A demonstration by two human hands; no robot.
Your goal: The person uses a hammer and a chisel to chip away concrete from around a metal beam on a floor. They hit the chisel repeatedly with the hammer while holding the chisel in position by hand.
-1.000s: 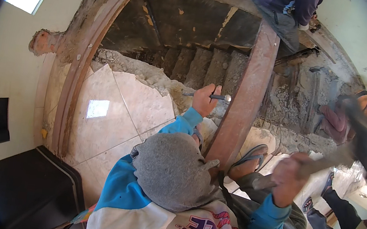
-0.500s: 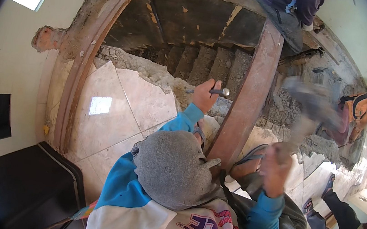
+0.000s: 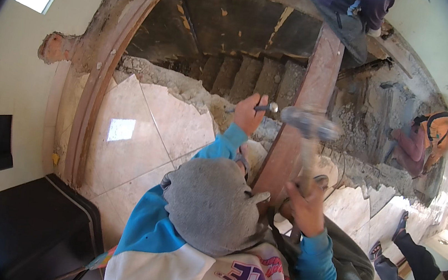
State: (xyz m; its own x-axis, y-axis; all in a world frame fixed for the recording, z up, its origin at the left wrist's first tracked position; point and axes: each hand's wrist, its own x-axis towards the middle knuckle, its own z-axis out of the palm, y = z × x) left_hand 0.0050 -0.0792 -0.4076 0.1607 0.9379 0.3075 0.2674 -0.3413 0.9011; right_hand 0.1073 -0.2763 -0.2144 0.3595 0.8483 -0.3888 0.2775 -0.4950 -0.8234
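Observation:
My left hand [image 3: 250, 115] is wrapped round a metal chisel [image 3: 265, 109], its round struck end sticking out to the right. The chisel lies over the broken concrete edge [image 3: 185, 88] of the floor, its tip too small to make out. My right hand [image 3: 308, 206] grips the handle of a sledgehammer [image 3: 311, 124]. Motion blurs the hammer's head, which is just right of the chisel's end, over a reddish-brown beam [image 3: 311, 89]. A small gap shows between head and chisel.
Beyond the broken edge, steps [image 3: 243, 78] lead down into a dark opening. Cracked floor tiles [image 3: 141, 130] lie at left. One person [image 3: 357, 11] is at the far end of the beam, another [image 3: 431, 137] crouches by rubble at right. Someone's legs [image 3: 413, 264] show lower right.
My right hand has swung the sledgehammer leftward, from over the rubble to close beside the chisel's end. My left hand and the chisel have hardly moved.

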